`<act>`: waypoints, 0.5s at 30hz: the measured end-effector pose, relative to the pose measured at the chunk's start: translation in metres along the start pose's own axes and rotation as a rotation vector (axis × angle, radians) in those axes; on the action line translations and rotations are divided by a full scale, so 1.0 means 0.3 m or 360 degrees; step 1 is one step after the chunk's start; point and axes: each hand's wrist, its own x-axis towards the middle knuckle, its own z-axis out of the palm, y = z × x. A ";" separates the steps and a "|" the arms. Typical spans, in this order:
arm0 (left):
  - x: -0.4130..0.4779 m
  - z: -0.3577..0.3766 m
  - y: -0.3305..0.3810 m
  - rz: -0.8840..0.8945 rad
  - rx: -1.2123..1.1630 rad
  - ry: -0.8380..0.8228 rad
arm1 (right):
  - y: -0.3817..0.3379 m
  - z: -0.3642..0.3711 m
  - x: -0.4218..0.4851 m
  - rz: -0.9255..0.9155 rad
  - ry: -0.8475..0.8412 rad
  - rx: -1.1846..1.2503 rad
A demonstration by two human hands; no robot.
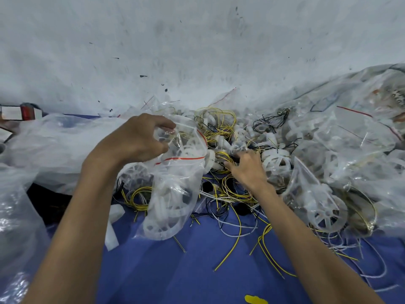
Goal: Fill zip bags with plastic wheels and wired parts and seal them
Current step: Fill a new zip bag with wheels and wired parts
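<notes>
The left hand (135, 139), wrist bent, pinches the rim of the zip bag (175, 194) between thumb and curled fingers, hanging it over the bench (197, 270) middle. The right hand (247, 170) reaches palm-down into the wired parts (221, 128) beside it. Its fingertips are buried, so I cannot tell their grip.

Zip bag (175, 172) of wheels (163, 226) in left hand (138, 139)

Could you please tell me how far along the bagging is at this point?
Done: filled bags holding wheels lie at the right, seals unclear. In hand: the left hand holds an open bag already holding wheels; the right hand reaches into the pile. Left: many loose wheels and wires, and sealing this bag.
</notes>
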 end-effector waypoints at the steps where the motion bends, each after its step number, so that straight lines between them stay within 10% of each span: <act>1: 0.000 0.002 0.002 0.0005 -0.0004 -0.0008 | -0.002 0.001 0.014 -0.0019 0.0010 0.0003; 15: -0.001 -0.001 -0.002 0.0066 0.0051 -0.0198 | -0.078 -0.267 -0.015 0.0008 0.0350 0.1056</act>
